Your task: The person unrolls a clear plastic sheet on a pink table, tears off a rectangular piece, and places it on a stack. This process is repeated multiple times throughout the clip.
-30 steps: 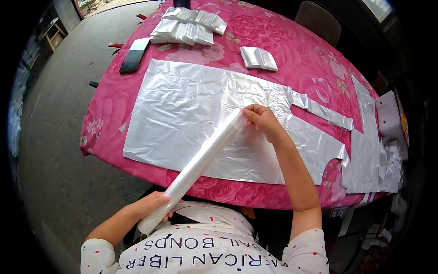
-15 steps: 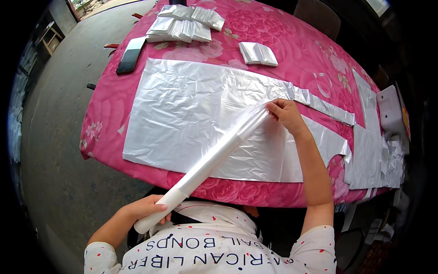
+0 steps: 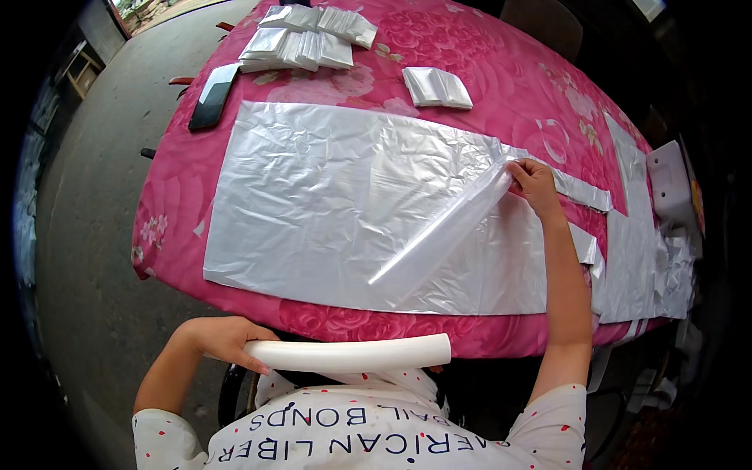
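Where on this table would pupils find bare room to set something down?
The broadest bare cloth lies right of the lone bundle. Another patch borders the left edge of the flat silvery sheet. Crowded: the bundle pile beside the phone, the right end near the white box, and where the right hand holds film.

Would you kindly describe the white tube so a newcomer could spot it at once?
From the pink floral tablecloth, go to its near edge, by the shirt. There the left hand grips one end of a white tube. It is smooth, rounded and opaque, unlike the translucent film in the right hand and the flat silvery sheet.
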Available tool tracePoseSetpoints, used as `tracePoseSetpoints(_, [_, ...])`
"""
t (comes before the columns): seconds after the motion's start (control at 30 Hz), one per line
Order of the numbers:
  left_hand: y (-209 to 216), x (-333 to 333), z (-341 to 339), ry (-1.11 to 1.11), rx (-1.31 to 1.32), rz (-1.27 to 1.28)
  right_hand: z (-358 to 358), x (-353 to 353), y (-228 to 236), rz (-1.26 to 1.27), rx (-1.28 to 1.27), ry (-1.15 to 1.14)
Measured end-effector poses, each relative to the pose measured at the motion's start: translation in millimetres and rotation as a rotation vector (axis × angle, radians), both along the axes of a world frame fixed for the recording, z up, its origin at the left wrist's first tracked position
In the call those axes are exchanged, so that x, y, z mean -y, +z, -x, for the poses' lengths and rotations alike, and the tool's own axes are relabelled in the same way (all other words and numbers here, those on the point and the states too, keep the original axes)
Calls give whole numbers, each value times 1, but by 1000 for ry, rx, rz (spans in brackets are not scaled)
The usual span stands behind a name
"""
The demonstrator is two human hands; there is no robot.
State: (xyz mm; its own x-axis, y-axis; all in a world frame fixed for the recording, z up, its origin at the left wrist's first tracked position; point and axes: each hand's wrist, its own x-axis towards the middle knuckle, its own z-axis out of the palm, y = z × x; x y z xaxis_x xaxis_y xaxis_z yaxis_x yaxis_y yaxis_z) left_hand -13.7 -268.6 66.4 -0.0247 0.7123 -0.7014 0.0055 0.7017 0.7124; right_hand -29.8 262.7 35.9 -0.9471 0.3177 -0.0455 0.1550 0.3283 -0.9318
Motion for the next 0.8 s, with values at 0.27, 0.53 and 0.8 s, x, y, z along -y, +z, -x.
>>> tracePoseSetpoints(0.27, [15,-114,37,-128,-968,-359,48,76,6,-41,72,221])
tracePoseSetpoints(0.53, [-39,-137,0,-341,-1106,-815,67,84,1,-90,135,261])
tracePoseSetpoints(0.8, [-47,-136,-23,-401,-1185,-652,51,99,4,-209,-12,3])
